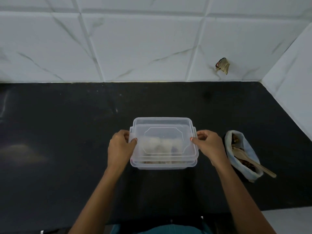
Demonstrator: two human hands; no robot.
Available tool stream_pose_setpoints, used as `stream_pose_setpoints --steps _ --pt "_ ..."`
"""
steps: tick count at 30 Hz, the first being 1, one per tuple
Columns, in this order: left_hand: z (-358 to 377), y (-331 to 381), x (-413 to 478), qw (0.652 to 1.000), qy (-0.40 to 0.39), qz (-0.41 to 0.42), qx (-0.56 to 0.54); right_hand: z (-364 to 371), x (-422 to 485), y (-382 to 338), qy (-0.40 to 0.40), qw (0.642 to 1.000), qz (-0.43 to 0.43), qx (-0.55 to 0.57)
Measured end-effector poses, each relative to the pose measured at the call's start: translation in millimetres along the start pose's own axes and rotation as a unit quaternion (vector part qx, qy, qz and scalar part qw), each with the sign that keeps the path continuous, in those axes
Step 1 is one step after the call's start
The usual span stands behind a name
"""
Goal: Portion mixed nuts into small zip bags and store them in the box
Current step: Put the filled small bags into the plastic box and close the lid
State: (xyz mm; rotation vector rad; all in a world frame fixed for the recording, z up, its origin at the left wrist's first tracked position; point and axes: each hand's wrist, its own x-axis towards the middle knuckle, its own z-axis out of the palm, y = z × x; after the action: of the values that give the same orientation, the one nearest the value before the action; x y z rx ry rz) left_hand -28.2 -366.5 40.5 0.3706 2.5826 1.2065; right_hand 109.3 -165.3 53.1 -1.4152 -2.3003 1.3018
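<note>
White marble-patterned wall tiles [152,39] fill the upper half of the view and turn a corner at the right. Below them runs a black countertop [67,132], where all the work sits.

Near the middle of the counter stands the clear plastic box [162,166]. Its lid [163,132] is held over it, and the box's far rim shows beyond the lid's far edge. From that I judge the lid is not yet pressed home, only being lined up. The left hand [120,149] and the right hand [209,147] each pinch one short edge of the lid, thumb on top and fingers curled at the rim. Holding both ends this way probably keeps the lid level, so all four sides can meet the box together.

Just to the right of the box, apart from it, lies the pale blue bag of nuts [253,159] with its mouth open. A wooden spoon [253,163] rests inside it with the handle sticking out toward the person (likely parked there so it stays out of the way).

Through the lid, pale filled zip bags [162,144] can be made out lying in the box, though how many I cannot tell. With them stored, closing looks like the last step.

Smallest of all is a torn patch [222,65] low on the wall.
</note>
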Motion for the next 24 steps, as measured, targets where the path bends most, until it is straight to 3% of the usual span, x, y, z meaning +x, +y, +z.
stream_pose_setpoints --steps 12,24 --pt "-1 -7 -20 0.999 -0.01 -0.027 -0.031 7 -17 13 0.003 1.0 0.013 -0.015" --pt "-7 0 -9 0.994 -0.073 -0.077 -0.017 -1 -7 6 -0.012 1.0 0.004 0.007"
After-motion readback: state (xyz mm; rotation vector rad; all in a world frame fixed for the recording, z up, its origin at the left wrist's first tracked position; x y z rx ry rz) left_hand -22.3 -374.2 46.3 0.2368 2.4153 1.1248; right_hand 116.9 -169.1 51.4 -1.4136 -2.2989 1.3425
